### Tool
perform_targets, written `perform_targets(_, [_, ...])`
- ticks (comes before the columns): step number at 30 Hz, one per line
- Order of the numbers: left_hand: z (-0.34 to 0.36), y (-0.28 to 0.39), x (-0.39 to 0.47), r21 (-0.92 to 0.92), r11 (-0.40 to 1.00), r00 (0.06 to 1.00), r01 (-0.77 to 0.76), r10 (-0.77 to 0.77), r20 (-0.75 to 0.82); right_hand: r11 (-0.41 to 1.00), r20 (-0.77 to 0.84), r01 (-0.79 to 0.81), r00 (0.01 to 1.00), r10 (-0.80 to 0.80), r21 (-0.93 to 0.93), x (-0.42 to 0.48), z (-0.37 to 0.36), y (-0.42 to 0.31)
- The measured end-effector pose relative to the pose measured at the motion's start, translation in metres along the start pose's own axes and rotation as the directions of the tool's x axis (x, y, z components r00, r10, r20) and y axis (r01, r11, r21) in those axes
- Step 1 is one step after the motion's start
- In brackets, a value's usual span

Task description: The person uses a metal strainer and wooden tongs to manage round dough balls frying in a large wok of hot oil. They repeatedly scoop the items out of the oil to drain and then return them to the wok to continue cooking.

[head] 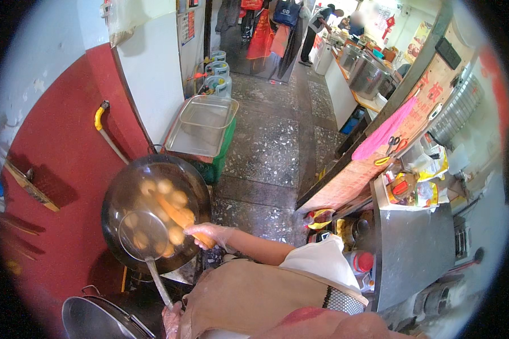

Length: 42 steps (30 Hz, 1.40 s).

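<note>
A large dark wok (197, 190) holds cloudy liquid with several round, light-brown pieces of food (178, 198) in it. My right hand (203, 235), in a clear plastic glove, grips a wooden paddle-like tool (174, 214) that slants down among the pieces. Near the bottom edge my left hand (172, 320), also gloved and partly cut off, holds the metal handle of a round skimmer (152, 271). The skimmer's round head lies over the near left part of the wok, with several pieces within its rim. How deep it sits cannot be told.
A second metal pan (89, 318) stands at the lower left. Metal trays (195, 144) rest beyond the wok, near gas cylinders (217, 76). A steel worktop (415, 250) is at right. Another person (318, 31) stands at the far end, beside a counter with large steel pots (369, 76).
</note>
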<state>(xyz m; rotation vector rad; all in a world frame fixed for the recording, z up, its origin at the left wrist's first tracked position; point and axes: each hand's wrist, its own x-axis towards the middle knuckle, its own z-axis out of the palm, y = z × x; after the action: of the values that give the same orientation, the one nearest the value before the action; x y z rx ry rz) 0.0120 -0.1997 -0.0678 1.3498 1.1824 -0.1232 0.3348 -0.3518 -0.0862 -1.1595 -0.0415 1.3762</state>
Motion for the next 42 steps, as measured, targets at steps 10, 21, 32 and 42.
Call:
perform_targets(10, [-0.016, -0.024, 0.022, -0.037, 0.997, 0.988, -0.068, 0.072, 0.134, 0.517, -0.015, 0.596, 0.646, -0.763, -0.614, -0.013, 0.023, 0.012])
perform_targets(21, [-0.016, -0.034, 0.032, -0.095, 0.995, 0.997, -0.028, 0.035, 0.067, 0.552, -0.106, 0.173, 0.893, -0.436, -0.816, -0.038, 0.02, 0.022])
perform_targets(32, [-0.001, -0.009, 0.01, -0.183, 0.982, 0.999, 0.036, -0.036, 0.004, 0.287, -0.229, -0.113, 0.882, -0.412, -0.951, -0.061, 0.003, 0.023])
perform_targets(42, [-0.014, -0.029, 0.002, 0.69, 0.347, 0.672, -0.635, 0.689, 0.272, 0.168, -0.197, -0.129, 0.843, -0.5, -0.977, -0.061, -0.018, 0.036])
